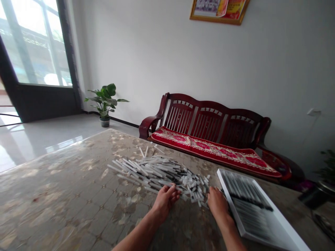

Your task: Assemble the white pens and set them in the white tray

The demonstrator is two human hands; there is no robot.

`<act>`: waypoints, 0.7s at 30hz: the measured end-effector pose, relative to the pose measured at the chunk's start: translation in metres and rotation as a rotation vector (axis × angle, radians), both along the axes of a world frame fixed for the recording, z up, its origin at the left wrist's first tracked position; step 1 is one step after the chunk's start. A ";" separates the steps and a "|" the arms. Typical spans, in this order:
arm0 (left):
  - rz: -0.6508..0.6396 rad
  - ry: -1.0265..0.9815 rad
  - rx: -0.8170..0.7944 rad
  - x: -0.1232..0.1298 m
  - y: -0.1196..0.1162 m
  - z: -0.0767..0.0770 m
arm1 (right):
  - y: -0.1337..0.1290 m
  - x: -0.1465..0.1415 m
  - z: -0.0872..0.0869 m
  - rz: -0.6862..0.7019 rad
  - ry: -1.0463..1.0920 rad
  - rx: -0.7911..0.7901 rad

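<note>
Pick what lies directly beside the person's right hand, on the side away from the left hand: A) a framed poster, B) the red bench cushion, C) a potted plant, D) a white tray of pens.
D. The right hand sits at the edge of the loose pen pile, with the white tray right next to it.

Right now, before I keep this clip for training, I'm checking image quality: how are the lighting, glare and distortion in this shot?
In the head view, daylight overexposes the glass door and glares on the polished floor; wide-angle distortion tilts the scene and stretches the white-framed tray at the right; the pile of thin tubes looks slightly soft.
</note>
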State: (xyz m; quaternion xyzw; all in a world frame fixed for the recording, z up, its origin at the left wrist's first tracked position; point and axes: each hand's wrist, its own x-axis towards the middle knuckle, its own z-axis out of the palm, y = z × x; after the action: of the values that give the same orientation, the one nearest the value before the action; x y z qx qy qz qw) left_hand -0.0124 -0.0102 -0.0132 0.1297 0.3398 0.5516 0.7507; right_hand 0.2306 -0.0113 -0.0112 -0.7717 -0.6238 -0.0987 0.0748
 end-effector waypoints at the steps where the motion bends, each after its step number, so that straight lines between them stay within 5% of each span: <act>1: 0.002 -0.006 -0.002 0.000 0.000 0.000 | -0.001 0.000 0.001 0.009 0.043 0.033; 6: 0.012 -0.054 -0.026 0.000 0.000 0.003 | -0.008 -0.022 -0.002 0.146 0.716 0.277; 11: 0.013 -0.079 -0.036 0.002 0.001 0.005 | -0.017 -0.082 -0.018 0.141 1.495 0.280; 16: 0.031 -0.070 -0.042 0.002 0.003 0.004 | -0.017 -0.104 -0.039 0.009 1.604 0.396; 21: 0.013 -0.055 0.000 0.003 0.002 0.000 | -0.012 -0.105 -0.047 0.028 1.607 0.371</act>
State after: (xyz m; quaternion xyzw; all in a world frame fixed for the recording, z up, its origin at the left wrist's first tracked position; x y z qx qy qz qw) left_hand -0.0094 -0.0080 -0.0134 0.1122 0.3199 0.5599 0.7560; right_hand 0.1259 -0.0238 -0.0585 -0.5742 -0.3632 0.3832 0.6257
